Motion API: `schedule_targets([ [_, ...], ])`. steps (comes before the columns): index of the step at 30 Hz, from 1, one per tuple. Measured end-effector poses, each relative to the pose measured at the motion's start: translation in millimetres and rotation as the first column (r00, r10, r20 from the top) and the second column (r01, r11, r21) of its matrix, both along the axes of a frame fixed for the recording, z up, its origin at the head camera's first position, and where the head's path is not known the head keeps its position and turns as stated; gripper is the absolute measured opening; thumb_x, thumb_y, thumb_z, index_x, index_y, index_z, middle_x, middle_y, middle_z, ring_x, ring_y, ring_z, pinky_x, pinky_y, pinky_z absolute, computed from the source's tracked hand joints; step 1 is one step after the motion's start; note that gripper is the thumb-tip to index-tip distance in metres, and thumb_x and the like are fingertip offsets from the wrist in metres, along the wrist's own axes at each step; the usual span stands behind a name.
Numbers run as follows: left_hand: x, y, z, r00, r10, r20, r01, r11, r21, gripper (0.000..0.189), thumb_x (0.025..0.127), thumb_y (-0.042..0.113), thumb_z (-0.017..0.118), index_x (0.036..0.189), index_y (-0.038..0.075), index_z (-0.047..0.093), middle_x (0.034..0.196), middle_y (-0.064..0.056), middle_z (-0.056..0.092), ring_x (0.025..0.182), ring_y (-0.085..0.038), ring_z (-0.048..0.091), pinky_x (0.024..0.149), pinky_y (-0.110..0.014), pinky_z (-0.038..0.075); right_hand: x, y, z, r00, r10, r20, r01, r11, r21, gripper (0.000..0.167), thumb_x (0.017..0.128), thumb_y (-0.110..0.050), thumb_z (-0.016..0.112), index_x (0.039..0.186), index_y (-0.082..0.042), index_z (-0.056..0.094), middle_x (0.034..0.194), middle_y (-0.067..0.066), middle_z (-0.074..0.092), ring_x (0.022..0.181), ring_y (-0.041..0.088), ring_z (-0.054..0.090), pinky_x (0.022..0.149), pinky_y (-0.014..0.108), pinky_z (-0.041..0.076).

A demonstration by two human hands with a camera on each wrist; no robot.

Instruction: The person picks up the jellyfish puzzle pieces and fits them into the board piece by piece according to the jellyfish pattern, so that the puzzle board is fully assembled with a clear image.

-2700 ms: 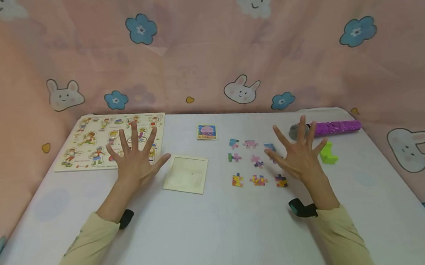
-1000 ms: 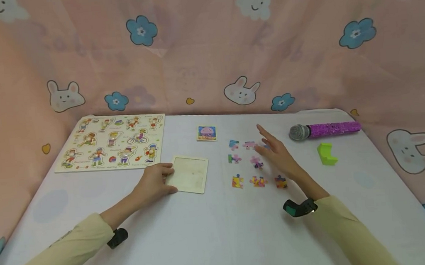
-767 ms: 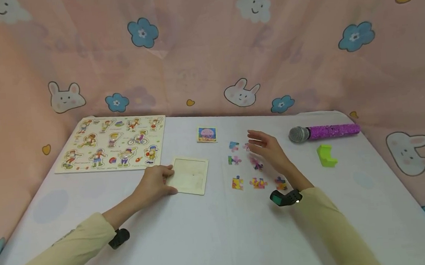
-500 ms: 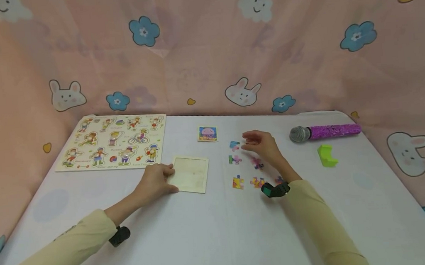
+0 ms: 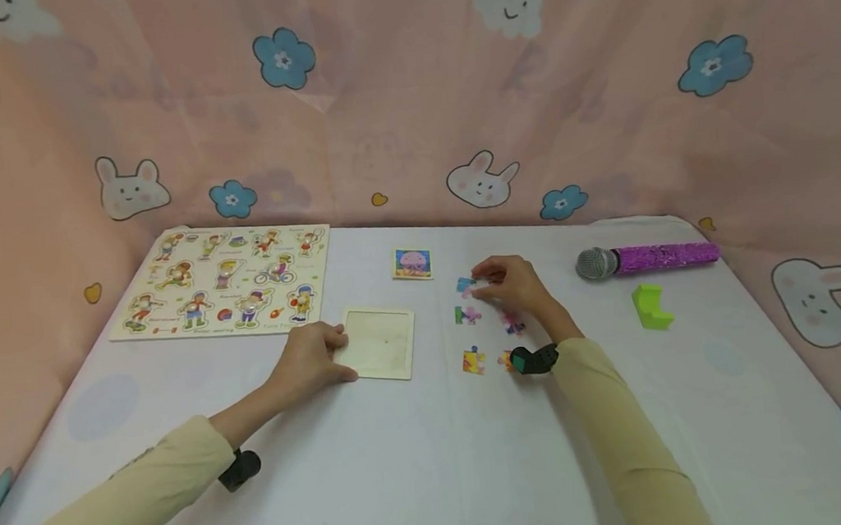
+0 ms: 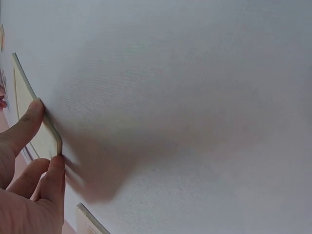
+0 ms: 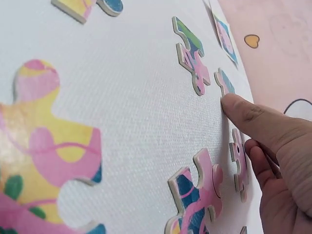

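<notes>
My left hand [image 5: 305, 358] grips the left edge of a shallow cream puzzle tray [image 5: 377, 344], its inside bare. In the left wrist view the thumb lies along one edge of the tray [image 6: 46, 139] and the fingers meet its corner. My right hand [image 5: 517, 289] pinches a small blue-and-pink jigsaw piece [image 5: 463, 285], thumb at the near edge; in the right wrist view the index tip is hidden behind the thumb. Around it lie a green-and-pink piece [image 5: 467, 316], a yellow piece [image 5: 474, 362] and a pink-and-blue piece [image 7: 195, 195]. The hand and wrist camera cover other pieces.
A peg board with sport figures [image 5: 222, 282] lies at the back left. A small jellyfish picture card [image 5: 411, 264] sits behind the tray. To the right are a microphone with a purple glitter handle [image 5: 665, 256] and a green L-shaped block [image 5: 651, 308]. A pink printed curtain [image 5: 377, 93] hangs behind.
Both hands were raised and spread at first. The left has come down onto the tray's edge. The right has moved left over the pieces, its fingers closing at the blue-and-pink jigsaw piece.
</notes>
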State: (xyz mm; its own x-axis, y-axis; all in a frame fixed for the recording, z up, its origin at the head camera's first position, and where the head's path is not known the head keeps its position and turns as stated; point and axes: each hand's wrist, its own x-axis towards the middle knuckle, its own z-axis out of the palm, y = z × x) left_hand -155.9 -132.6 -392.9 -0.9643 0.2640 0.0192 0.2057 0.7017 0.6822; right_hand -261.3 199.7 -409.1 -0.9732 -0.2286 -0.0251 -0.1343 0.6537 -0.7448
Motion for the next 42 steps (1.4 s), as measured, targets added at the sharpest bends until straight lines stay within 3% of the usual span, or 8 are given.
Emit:
schedule_targets([
  [5, -1.3, 0.4, 0.3, 1.0, -0.005, -0.003, 0.004, 1.0, -0.016, 0.057, 0.057, 0.004, 0.09, 0.105, -0.013, 0.065, 0.108, -0.023, 0.065, 0.111, -0.035, 0.059, 0.07, -0.03, 0.045, -2.9, 0.7, -0.7, 1.0, 0.005, 0.0, -0.005, 1.0, 0.007, 0.033, 0.082, -0.009, 0.076, 0.112, 0.001, 0.065, 0.112, 0.017, 0.067, 0.105, 0.029, 0.06, 0.095, 0.04, 0.046],
  [8, -1.9, 0.5, 0.9, 1.0, -0.004, -0.011, 0.004, 1.0, -0.02, 0.057, 0.057, 0.005, 0.091, 0.105, -0.013, 0.066, 0.107, -0.023, 0.064, 0.111, -0.036, 0.059, 0.077, -0.035, 0.049, -3.5, 1.6, 0.3, 1.0, 0.014, 0.017, -0.014, 1.0, 0.003, 0.033, 0.082, -0.009, 0.075, 0.113, 0.0, 0.065, 0.113, 0.016, 0.067, 0.105, 0.029, 0.06, 0.095, 0.04, 0.046],
  [13, -3.4, 1.1, 1.5, 1.0, 0.002, -0.008, -0.002, 1.0, -0.01, 0.058, 0.057, 0.004, 0.091, 0.105, -0.014, 0.065, 0.106, -0.022, 0.064, 0.111, -0.035, 0.059, 0.087, -0.041, 0.049, -6.3, 5.2, 0.7, 0.998, -0.001, 0.07, 0.003, 1.0, -0.029, 0.036, 0.083, -0.011, 0.075, 0.116, -0.003, 0.065, 0.115, 0.013, 0.066, 0.104, 0.024, 0.062, 0.094, 0.037, 0.047],
  [18, -3.2, 0.9, 2.0, 1.0, 0.005, 0.0, -0.005, 1.0, -0.017, 0.058, 0.057, 0.003, 0.09, 0.106, -0.014, 0.065, 0.105, -0.022, 0.063, 0.111, -0.035, 0.059, 0.088, -0.041, 0.048, -6.3, 6.7, 1.4, 0.996, 0.002, 0.093, 0.005, 0.997, -0.08, 0.036, 0.084, -0.009, 0.074, 0.118, -0.002, 0.063, 0.116, 0.014, 0.065, 0.102, 0.023, 0.064, 0.09, 0.032, 0.05],
  [26, -3.0, 1.0, 1.1, 1.0, 0.013, 0.017, -0.013, 1.0, -0.019, 0.057, 0.058, 0.004, 0.09, 0.106, -0.014, 0.064, 0.106, -0.021, 0.064, 0.11, -0.036, 0.059, 0.088, -0.041, 0.048, -1.8, 9.1, 5.0, 0.995, 0.039, 0.093, -0.025, 0.988, -0.155, 0.038, 0.084, -0.01, 0.074, 0.118, 0.001, 0.063, 0.117, 0.016, 0.065, 0.102, 0.024, 0.064, 0.084, 0.023, 0.05],
  [31, -3.9, 2.2, -0.5, 1.0, 0.011, 0.026, -0.01, 1.0, -0.016, 0.057, 0.058, 0.005, 0.09, 0.106, -0.013, 0.065, 0.108, -0.021, 0.064, 0.11, -0.036, 0.058, 0.087, -0.041, 0.048, 0.4, 8.3, 7.0, 0.992, 0.026, 0.121, -0.006, 0.987, -0.162, 0.039, 0.082, -0.014, 0.076, 0.117, -0.002, 0.064, 0.116, 0.013, 0.066, 0.101, 0.022, 0.064, 0.089, 0.028, 0.049],
  [42, -4.3, 9.6, -3.0, 1.0, -0.007, 0.019, 0.007, 1.0, 0.0, 0.055, 0.064, 0.006, 0.088, 0.109, -0.013, 0.064, 0.119, -0.023, 0.061, 0.094, -0.026, 0.06, 0.07, -0.027, 0.045, 10.6, -1.7, 10.5, 0.989, 0.008, 0.15, 0.024, 0.978, -0.208, 0.036, 0.08, -0.014, 0.078, 0.113, -0.004, 0.067, 0.112, 0.01, 0.068, 0.101, 0.022, 0.065, 0.096, 0.036, 0.046],
])
